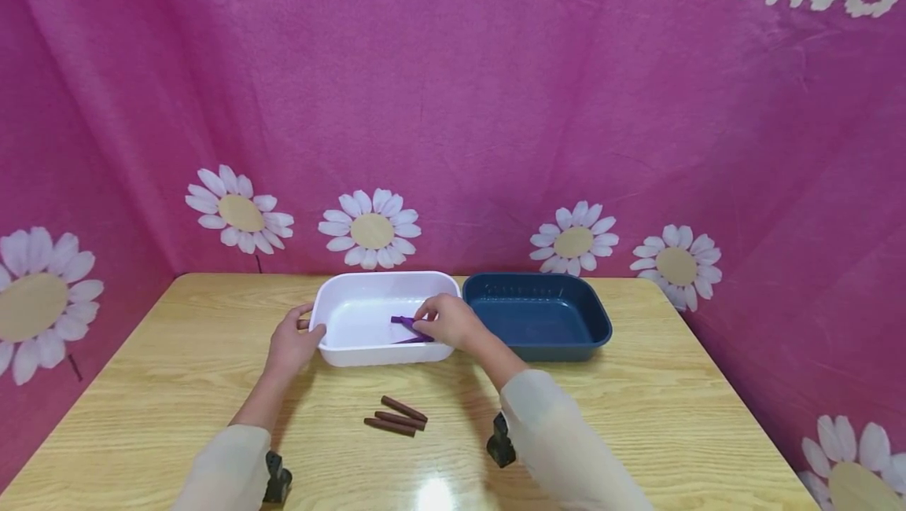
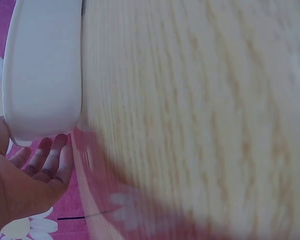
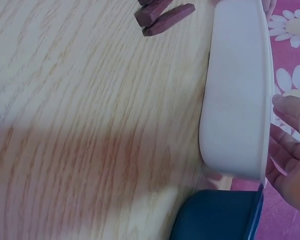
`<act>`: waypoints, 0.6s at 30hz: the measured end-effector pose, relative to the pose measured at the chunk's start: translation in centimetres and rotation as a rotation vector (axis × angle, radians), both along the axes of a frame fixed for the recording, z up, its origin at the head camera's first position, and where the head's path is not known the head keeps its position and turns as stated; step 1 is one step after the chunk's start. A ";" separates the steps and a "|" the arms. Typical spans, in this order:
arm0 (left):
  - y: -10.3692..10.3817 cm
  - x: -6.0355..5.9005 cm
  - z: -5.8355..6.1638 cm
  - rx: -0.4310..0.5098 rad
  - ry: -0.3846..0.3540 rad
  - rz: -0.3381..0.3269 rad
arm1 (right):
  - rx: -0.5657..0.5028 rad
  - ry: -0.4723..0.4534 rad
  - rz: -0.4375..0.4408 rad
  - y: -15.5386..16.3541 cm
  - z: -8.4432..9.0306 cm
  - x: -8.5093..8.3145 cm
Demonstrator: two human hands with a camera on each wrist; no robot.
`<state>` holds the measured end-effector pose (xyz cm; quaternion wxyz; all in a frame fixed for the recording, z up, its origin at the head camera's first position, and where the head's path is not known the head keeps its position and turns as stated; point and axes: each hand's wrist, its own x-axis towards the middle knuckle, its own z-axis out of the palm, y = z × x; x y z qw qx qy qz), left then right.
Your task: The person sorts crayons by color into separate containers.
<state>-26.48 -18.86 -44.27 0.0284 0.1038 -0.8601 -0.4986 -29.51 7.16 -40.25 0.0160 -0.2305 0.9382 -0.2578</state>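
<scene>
A white tray [image 1: 354, 283] stands mid-table beside a dark blue tray [image 1: 566, 338]. My left hand [image 1: 306, 321] holds the white tray's left end, thumb on the rim and fingers along the outer wall. The left wrist view shows those fingers [image 2: 47, 160] beside the tray's wall [image 2: 45, 75]. My right hand [image 1: 425, 318] reaches into the white tray and pinches a purple stick [image 1: 403, 322] low over its floor. In the right wrist view the fingers [image 3: 290, 150] hang over the tray's rim [image 3: 237, 100], and the stick is hidden.
Three brown sticks [image 1: 396, 415] lie together on the wooden table [image 1: 672, 417] in front of the white tray, also in the right wrist view [image 3: 162, 12]. The blue tray [image 3: 220, 217] touches the white one's right end. Pink daisy cloth walls the table in behind and at the sides.
</scene>
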 end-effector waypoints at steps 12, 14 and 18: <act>-0.4 -0.1 -0.2 -0.028 -0.001 -0.024 | 0.001 0.039 -0.010 1.4 0.8 0.0; -0.5 -0.1 -0.2 -0.031 0.004 -0.026 | -0.002 0.025 -0.021 1.7 1.0 0.1; -0.7 0.0 -0.5 -0.027 -0.006 -0.028 | -0.017 0.021 -0.040 2.7 1.2 0.0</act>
